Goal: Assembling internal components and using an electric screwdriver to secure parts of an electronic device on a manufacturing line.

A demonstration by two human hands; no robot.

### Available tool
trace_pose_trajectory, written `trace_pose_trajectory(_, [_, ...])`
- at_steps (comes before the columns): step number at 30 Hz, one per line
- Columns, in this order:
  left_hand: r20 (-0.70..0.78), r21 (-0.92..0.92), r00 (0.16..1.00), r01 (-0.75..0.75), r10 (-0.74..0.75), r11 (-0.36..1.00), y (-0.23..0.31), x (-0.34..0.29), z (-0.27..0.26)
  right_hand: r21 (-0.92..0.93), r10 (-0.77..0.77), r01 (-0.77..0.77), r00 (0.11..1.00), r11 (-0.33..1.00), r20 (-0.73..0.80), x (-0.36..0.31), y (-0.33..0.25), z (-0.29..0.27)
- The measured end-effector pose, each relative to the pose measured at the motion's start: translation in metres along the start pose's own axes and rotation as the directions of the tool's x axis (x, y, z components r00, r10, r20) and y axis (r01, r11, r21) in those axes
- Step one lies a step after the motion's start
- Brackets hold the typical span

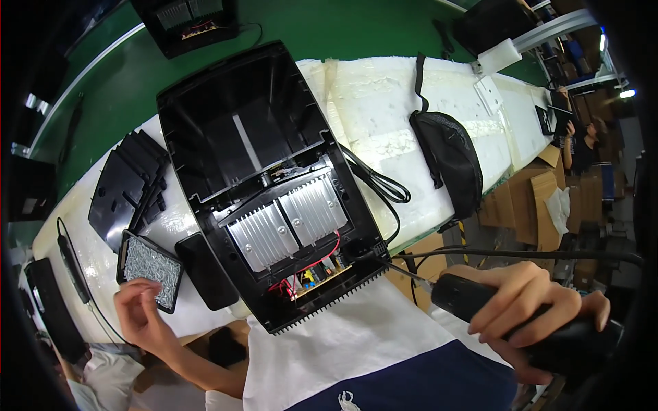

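Note:
An open black plastic housing (240, 130) lies in front of me on the white foam-covered bench. Two finned silver heat sinks (312, 209) sit in its near half, with red wires and a circuit board (319, 275) beside them. My right hand (531, 301) grips a black electric screwdriver (460, 296); its thin bit points at the housing's near right corner, though contact is hard to tell. Over a small black tray (178, 282) full of small silver screws (151, 264), my left hand (140, 312) has its fingertips pinched together. Whatever they hold is too small to make out.
Black plastic panels (130, 181) are stacked left of the housing, near a flat black phone-like slab (205, 274). A black pouch (449, 157) and a coiled cable (377, 181) lie to the right. Another housing (188, 27) stands beyond. Cardboard boxes (528, 205) and a person (582, 144) are far right.

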State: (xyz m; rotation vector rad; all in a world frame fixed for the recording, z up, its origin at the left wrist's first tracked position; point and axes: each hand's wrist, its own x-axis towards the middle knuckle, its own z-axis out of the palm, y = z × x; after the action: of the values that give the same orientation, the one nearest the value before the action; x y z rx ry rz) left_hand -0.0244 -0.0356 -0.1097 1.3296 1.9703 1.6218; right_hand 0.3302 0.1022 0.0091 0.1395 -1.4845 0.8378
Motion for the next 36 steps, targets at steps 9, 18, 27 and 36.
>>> trace_pose_trajectory(9, [0.693,-0.133,0.721,0.110,0.013,0.985,0.101,-0.004,0.083,0.369,-0.115,0.089,0.992,0.925,0.049,0.042,-0.057,-0.021])
trace_pose_trajectory(18, [0.890,-0.225,0.420,0.062,0.179,0.972,0.112,0.012,0.116,0.476,-0.294,0.295,0.953,0.829,-0.078,0.042,-0.085,-0.023])
trace_pose_trajectory(27, [0.835,-0.321,0.471,-0.003,0.285,0.947,0.102,0.014,0.120,0.497,-0.212,0.264,0.964,0.827,-0.161,0.044,-0.097,-0.020])
trace_pose_trajectory(36, [0.841,-0.331,0.459,0.016,0.287,0.943,0.094,0.015,0.118,0.661,-0.160,0.163,0.985,0.733,-0.064,0.051,-0.072,-0.020])
